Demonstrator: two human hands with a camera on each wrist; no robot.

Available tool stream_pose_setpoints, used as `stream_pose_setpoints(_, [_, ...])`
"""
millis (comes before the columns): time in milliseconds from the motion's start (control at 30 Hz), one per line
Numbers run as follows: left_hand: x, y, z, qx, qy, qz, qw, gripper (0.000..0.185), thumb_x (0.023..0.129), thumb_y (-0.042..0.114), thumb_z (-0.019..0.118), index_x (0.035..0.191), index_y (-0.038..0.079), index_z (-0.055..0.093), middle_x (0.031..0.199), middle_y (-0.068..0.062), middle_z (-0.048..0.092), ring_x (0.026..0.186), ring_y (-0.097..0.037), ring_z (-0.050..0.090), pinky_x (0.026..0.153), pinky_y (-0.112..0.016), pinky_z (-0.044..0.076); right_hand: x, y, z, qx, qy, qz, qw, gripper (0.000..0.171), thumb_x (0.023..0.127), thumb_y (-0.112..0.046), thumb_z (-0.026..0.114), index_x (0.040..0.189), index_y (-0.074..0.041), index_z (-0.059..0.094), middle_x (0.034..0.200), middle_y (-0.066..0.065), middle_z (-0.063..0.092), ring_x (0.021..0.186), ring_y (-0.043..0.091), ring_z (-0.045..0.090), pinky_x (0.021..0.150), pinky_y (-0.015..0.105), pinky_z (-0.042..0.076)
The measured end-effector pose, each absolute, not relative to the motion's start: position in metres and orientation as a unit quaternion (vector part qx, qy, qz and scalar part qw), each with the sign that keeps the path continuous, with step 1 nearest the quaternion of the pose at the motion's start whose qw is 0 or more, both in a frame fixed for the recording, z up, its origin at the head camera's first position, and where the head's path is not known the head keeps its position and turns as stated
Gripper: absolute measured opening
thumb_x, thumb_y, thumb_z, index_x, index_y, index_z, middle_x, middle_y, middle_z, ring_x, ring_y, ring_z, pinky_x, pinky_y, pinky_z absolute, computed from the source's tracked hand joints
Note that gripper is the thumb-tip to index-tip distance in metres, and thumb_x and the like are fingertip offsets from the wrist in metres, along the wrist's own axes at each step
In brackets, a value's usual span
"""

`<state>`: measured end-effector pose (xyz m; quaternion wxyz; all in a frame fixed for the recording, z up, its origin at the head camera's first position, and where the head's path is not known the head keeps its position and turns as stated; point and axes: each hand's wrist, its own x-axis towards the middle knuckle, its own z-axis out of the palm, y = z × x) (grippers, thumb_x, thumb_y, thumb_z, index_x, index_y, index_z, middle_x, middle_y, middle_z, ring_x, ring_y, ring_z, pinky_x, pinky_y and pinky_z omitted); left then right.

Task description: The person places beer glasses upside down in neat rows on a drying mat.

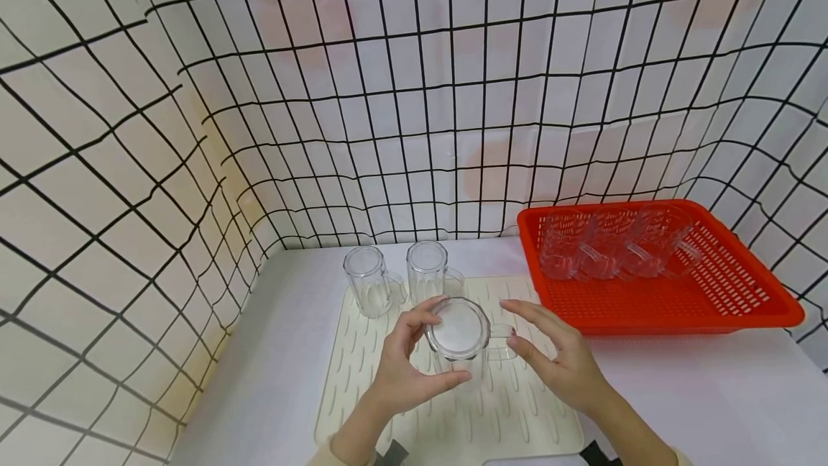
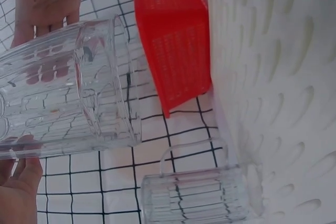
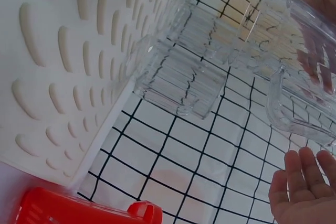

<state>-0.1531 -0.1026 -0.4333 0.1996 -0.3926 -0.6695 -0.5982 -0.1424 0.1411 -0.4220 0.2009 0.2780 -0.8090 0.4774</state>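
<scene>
My left hand [image 1: 414,362] grips a clear glass mug [image 1: 458,329] round its side, thumb in front and fingers behind. The mug is held above a cream ridged mat [image 1: 517,419], a flat round end facing up. In the right wrist view its handle [image 3: 281,111] sticks out towards my right hand [image 1: 559,354], whose fingers are spread, fingertips close by the handle. Two more glass mugs stand behind the held one: one at the left [image 1: 371,290] and one nearer the middle [image 1: 427,272], handles pointing right.
A red slotted plastic basket [image 1: 744,318] stands at the right, with several clear glass mugs [image 1: 601,254] grouped at its back left. Black wire grid panels [image 1: 401,92] over white backing enclose the back and sides. White table surface [image 1: 259,372] shows around the mat.
</scene>
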Motion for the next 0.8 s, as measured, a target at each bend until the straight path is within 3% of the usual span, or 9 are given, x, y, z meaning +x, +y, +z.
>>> stream_pose_setpoints(133, [-0.153,-0.103,-0.433,-0.386,-0.677,-0.596,0.194,0.074,0.058,-0.011,0.088,0.116,-0.004,0.044,0.139,-0.026,0.048,0.128,-0.031,0.049,0.104,-0.035,0.043,-0.144,0.143,-0.424,0.292,-0.807,0.476,0.193,0.048,0.086,0.004,0.066,0.132,-0.011,0.06,0.128,0.007,0.063,0.12,0.006,0.055,0.098,0.024,0.043])
stream_pose_setpoints(200, [-0.154,-0.103,-0.433,-0.382,-0.681,-0.594,0.191,0.073,0.058,-0.011,0.088,0.117,-0.003,0.044,0.139,-0.025,0.047,0.128,-0.031,0.049,0.105,-0.035,0.042,-0.146,0.144,-0.426,0.304,-0.801,0.477,0.194,0.045,0.086,0.006,0.065,0.129,-0.009,0.063,0.123,0.006,0.066,0.117,0.008,0.058,0.097,0.018,0.043])
stream_pose_setpoints(500, [-0.16,-0.103,-0.436,-0.353,-0.7,-0.604,0.142,0.069,0.065,-0.006,0.086,0.12,0.003,0.044,0.144,-0.016,0.047,0.13,-0.03,0.048,0.109,-0.039,0.037,-0.151,0.149,-0.43,0.303,-0.801,0.473,0.206,0.038,0.082,0.009,0.069,0.116,-0.008,0.07,0.107,0.0,0.071,0.101,0.009,0.065,0.091,0.011,0.045])
stream_pose_setpoints(600, [-0.162,-0.102,-0.438,-0.346,-0.706,-0.605,0.128,0.07,0.066,-0.005,0.086,0.121,0.004,0.045,0.144,-0.015,0.048,0.131,-0.028,0.047,0.108,-0.041,0.037,-0.152,0.151,-0.431,0.288,-0.818,0.46,0.193,0.033,0.083,0.005,0.071,0.113,-0.009,0.071,0.105,-0.004,0.071,0.097,0.009,0.066,0.088,0.014,0.047])
stream_pose_setpoints(800, [-0.17,-0.099,-0.446,-0.357,-0.738,-0.557,0.133,0.077,0.062,-0.005,0.087,0.127,0.001,0.046,0.141,-0.019,0.049,0.129,-0.027,0.048,0.105,-0.045,0.04,-0.152,0.154,-0.433,0.271,-0.85,0.417,0.171,0.025,0.083,-0.002,0.074,0.107,-0.01,0.07,0.099,-0.007,0.069,0.08,0.005,0.063,0.077,0.029,0.058])
